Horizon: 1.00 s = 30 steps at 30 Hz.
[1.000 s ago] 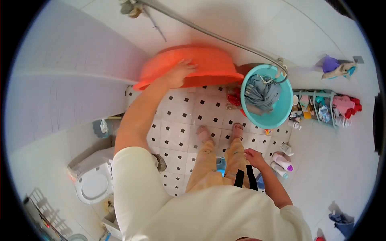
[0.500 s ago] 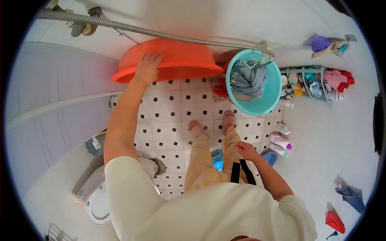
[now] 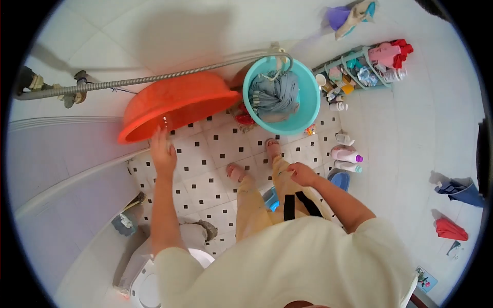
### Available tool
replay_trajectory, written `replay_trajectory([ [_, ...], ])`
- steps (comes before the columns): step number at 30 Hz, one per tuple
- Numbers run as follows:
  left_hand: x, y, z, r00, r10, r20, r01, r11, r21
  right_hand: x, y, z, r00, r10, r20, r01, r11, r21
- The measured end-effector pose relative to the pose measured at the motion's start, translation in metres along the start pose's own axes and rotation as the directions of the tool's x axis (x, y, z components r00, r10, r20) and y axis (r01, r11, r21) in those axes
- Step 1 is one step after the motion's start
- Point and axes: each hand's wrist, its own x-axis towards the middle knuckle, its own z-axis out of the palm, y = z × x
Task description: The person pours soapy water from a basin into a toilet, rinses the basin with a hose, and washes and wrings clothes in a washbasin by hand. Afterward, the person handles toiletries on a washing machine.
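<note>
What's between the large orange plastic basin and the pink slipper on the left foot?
Nothing but floor. The head view shows bare white tiled floor with small black squares between the orange basin and left slipper.

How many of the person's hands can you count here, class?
2. The left hand is by the lower rim of the orange basin; the right hand is beside the yellow trousers.

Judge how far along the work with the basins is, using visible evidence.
Looks done: the red basin leans tilted against the wall. In hand: the left hand is open by its rim, perhaps adjusting or just letting go. Probably left: the grey cloth, bunched inside the teal basin.
</note>
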Motion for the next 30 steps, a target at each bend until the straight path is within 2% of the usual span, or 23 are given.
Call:
replay_trajectory([
  [1, -0.039, -0.006, 0.006, 0.997, -0.07, 0.037, 0.072, 0.995, -0.066, 0.0, 0.009, -0.005, 0.996, 0.043, 0.074, -0.044, 0.999, 0.021],
  [2, -0.072, 0.004, 0.001, 0.956, -0.219, 0.196, 0.236, 0.97, -0.065, -0.003, 0.017, -0.009, 0.986, 0.077, 0.147, -0.082, 0.996, 0.034],
  [3, -0.114, -0.002, 0.009, 0.942, -0.259, 0.215, 0.289, 0.95, -0.12, -0.006, 0.022, -0.013, 0.981, 0.121, 0.151, -0.137, 0.986, 0.101],
  [4, -0.15, -0.001, 0.012, 0.883, -0.382, 0.273, 0.441, 0.874, -0.203, -0.004, 0.029, -0.018, 0.977, 0.149, 0.155, -0.174, 0.972, 0.159],
  [6, -0.214, 0.003, 0.011, 0.704, -0.598, 0.383, 0.696, 0.689, -0.201, 0.002, 0.045, -0.025, 0.96, 0.201, 0.196, -0.247, 0.936, 0.251],
  [7, -0.253, 0.001, 0.018, 0.58, -0.7, 0.416, 0.801, 0.399, -0.445, 0.005, 0.057, -0.024, 0.946, 0.224, 0.234, -0.286, 0.916, 0.28],
  [8, -0.285, 0.003, 0.016, 0.477, -0.74, 0.473, 0.858, 0.277, -0.433, 0.012, 0.069, -0.028, 0.931, 0.237, 0.276, -0.318, 0.899, 0.302],
  [10, -0.303, 0.052, -0.011, 0.214, -0.833, 0.51, 0.923, 0.002, -0.384, 0.029, 0.088, -0.038, 0.935, 0.081, 0.345, -0.126, 0.986, 0.11],
  [12, -0.336, 0.091, -0.021, 0.109, -0.846, 0.521, 0.87, -0.173, -0.462, 0.049, 0.088, -0.056, 0.882, 0.06, 0.467, -0.084, 0.996, 0.03],
  [13, -0.34, 0.117, -0.031, 0.058, -0.852, 0.52, 0.848, -0.232, -0.477, 0.055, 0.081, -0.066, 0.863, 0.06, 0.502, -0.134, 0.985, 0.112],
  [14, -0.347, 0.142, -0.033, 0.051, -0.883, 0.466, 0.795, -0.246, -0.554, 0.064, 0.077, -0.075, 0.836, 0.069, 0.545, -0.197, 0.964, 0.18],
  [16, -0.354, 0.202, -0.039, 0.026, -0.925, 0.379, 0.727, -0.242, -0.642, 0.09, 0.101, -0.078, 0.828, 0.027, 0.56, -0.222, 0.933, 0.283],
  [18, -0.36, 0.262, -0.033, -0.06, -0.905, 0.421, 0.621, -0.364, -0.694, 0.102, 0.102, -0.098, 0.813, 0.016, 0.582, -0.239, 0.921, 0.308],
  [20, -0.379, 0.318, -0.016, -0.077, -0.883, 0.463, 0.563, -0.422, -0.711, 0.105, 0.092, -0.122, 0.81, 0.011, 0.586, -0.216, 0.935, 0.282],
  [22, -0.389, 0.38, 0.014, -0.096, -0.895, 0.435, 0.611, -0.398, -0.685, 0.124, 0.11, -0.153, 0.795, -0.001, 0.607, -0.15, 0.968, 0.198],
  [23, -0.395, 0.405, 0.027, -0.11, -0.9, 0.423, 0.631, -0.392, -0.669, 0.144, 0.132, -0.163, 0.759, -0.018, 0.651, -0.165, 0.962, 0.219],
  [24, -0.402, 0.429, 0.036, -0.116, -0.905, 0.41, 0.584, -0.396, -0.708, 0.164, 0.16, -0.167, 0.715, -0.029, 0.698, -0.183, 0.956, 0.227],
  [26, -0.415, 0.48, 0.061, -0.127, -0.909, 0.397, 0.481, -0.407, -0.776, 0.179, 0.195, -0.177, 0.762, -0.025, 0.647, -0.141, 0.969, 0.203],
  [27, -0.432, 0.494, 0.066, -0.161, -0.918, 0.363, 0.431, -0.397, -0.81, 0.179, 0.196, -0.182, 0.763, 0.004, 0.647, -0.121, 0.983, 0.137],
  [28, -0.427, 0.515, 0.071, -0.24, -0.917, 0.317, 0.348, -0.386, -0.854, 0.184, 0.195, -0.185, 0.746, 0.016, 0.666, -0.083, 0.994, 0.07],
  [30, -0.42, 0.544, 0.062, -0.388, -0.888, 0.246, 0.194, -0.339, -0.92, 0.192, 0.182, -0.186, 0.641, 0.013, 0.767, 0.079, 0.993, -0.082],
])
